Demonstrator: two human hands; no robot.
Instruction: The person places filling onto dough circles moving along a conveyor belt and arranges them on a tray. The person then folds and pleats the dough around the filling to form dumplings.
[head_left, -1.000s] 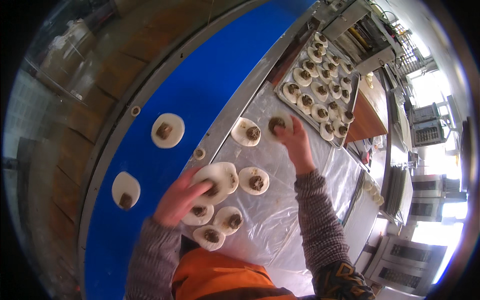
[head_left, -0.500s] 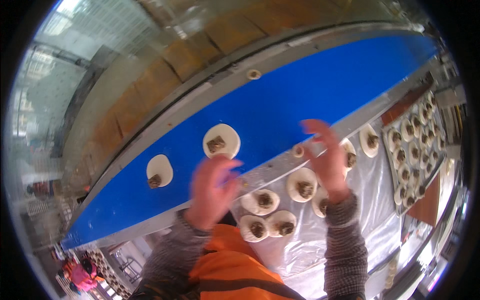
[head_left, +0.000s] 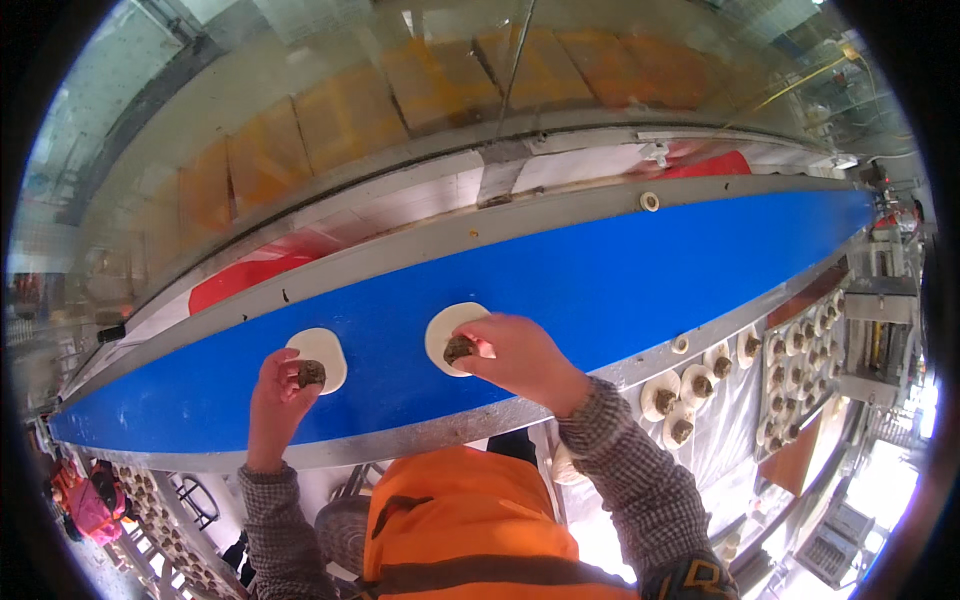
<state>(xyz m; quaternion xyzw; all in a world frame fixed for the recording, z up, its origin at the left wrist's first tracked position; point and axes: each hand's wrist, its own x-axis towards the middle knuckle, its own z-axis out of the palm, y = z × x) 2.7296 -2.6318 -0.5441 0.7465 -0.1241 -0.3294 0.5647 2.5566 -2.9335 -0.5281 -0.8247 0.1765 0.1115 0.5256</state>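
Observation:
Two flat white dough rounds lie on the blue conveyor belt (head_left: 590, 270) in front of me. At the left dough round (head_left: 332, 350), my left hand (head_left: 277, 405) pinches a dark brown lump of filling (head_left: 311, 374) between thumb and fingers, over the round's lower left edge. My right hand (head_left: 520, 360) reaches across to the right dough round (head_left: 440, 325). Its fingertips are closed on a second lump of filling (head_left: 459, 349), partly hidden behind them. Whether either lump still touches its dough, I cannot tell.
Right of the belt, several filled dough pieces (head_left: 697, 384) sit on a plastic-covered table (head_left: 725, 440). A tray (head_left: 762, 425) beyond holds many more. Small rings (head_left: 650, 201) rest on the belt's metal edges. Someone in pink (head_left: 90, 505) is at the far lower left.
Both hands have moved left, the right one from above the table to the belt. Empty and apart before, the hands now each grip a filling lump. The view has shifted.

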